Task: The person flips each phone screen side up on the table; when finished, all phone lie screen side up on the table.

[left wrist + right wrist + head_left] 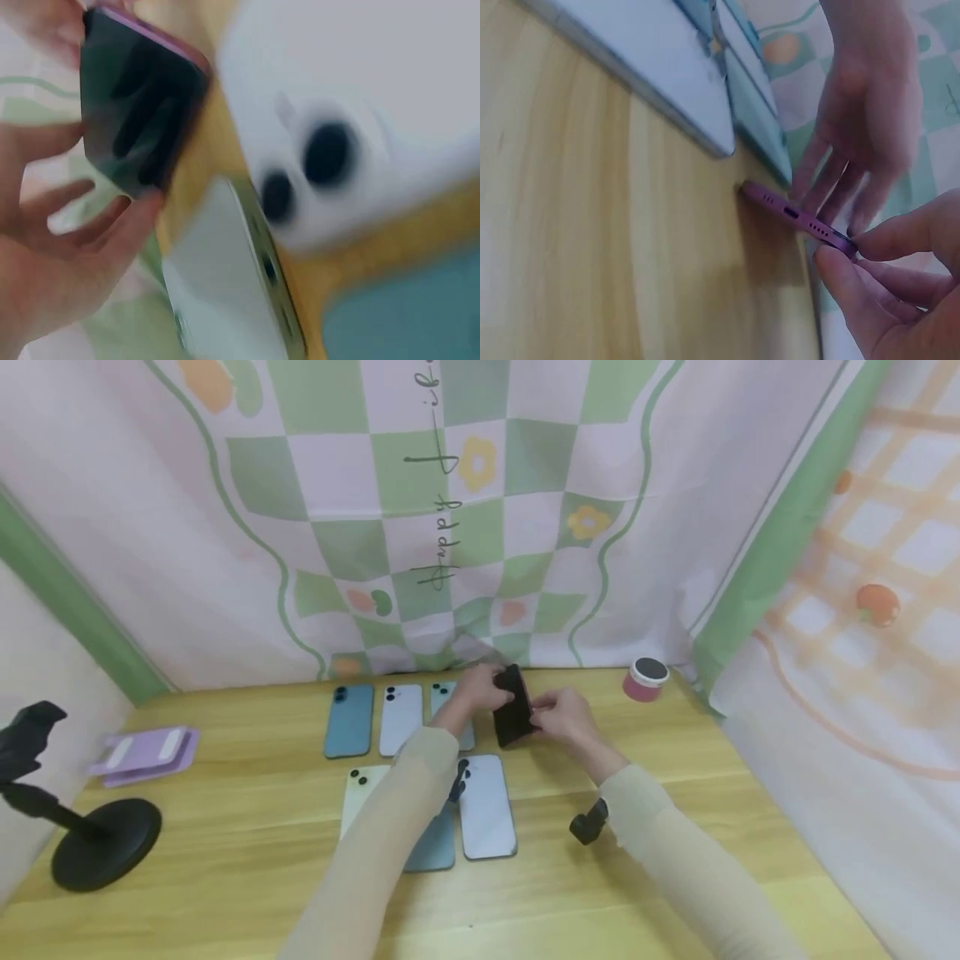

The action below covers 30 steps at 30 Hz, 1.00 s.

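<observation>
A smartphone point(513, 717) with a dark screen and a pink-purple frame is tilted up off the table between both hands. My left hand point(480, 687) holds its upper end, thumb and fingers at the edges, as the left wrist view shows. At its lower right corner, my right hand point(566, 717) pinches the frame between thumb and fingers. The right wrist view shows the charging port on the purple edge point(791, 212). Nearest to the left hand is a pale green phone point(225, 277), partly covered by the forearm in the head view. Below it lies a white phone point(487, 810).
Left of the hands lie a blue phone point(349, 722) and a white phone point(401, 718). A pale yellow phone point(362, 781) and a teal phone point(435, 845) are partly under the left sleeve. Also around: a pink jar point(645, 680), a purple stand point(150, 756), a black round base point(107, 845).
</observation>
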Each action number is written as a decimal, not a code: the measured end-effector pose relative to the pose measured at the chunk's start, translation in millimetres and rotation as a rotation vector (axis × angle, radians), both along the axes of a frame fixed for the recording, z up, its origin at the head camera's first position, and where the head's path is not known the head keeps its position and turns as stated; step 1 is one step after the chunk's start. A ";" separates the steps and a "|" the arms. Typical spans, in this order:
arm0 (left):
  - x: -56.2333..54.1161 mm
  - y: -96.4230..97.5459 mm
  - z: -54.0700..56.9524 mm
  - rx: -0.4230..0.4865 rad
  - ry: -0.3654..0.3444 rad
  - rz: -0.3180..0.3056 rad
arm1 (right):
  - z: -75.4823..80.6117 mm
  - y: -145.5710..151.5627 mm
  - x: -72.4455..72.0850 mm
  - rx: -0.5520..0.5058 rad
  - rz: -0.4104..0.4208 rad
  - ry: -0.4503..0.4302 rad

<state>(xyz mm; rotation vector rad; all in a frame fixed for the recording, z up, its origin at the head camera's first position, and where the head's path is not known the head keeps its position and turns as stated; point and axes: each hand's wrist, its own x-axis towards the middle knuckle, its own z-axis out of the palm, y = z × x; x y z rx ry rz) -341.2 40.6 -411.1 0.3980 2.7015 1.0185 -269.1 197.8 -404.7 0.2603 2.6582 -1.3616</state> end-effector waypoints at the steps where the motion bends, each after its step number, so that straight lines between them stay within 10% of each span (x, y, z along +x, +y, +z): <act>1: 0.5 -2.9 -1.3 -0.089 0.030 -0.058 | -2.3 2.0 -0.3 0.000 -0.001 -0.001; 7: 5.7 -14.7 -8.4 -0.417 0.023 -0.279 | -15.3 11.6 0.1 -0.040 0.005 -0.030; 30: 15.3 -19.2 -21.1 -0.462 0.013 -0.239 | -19.9 11.1 0.4 -0.043 0.074 -0.072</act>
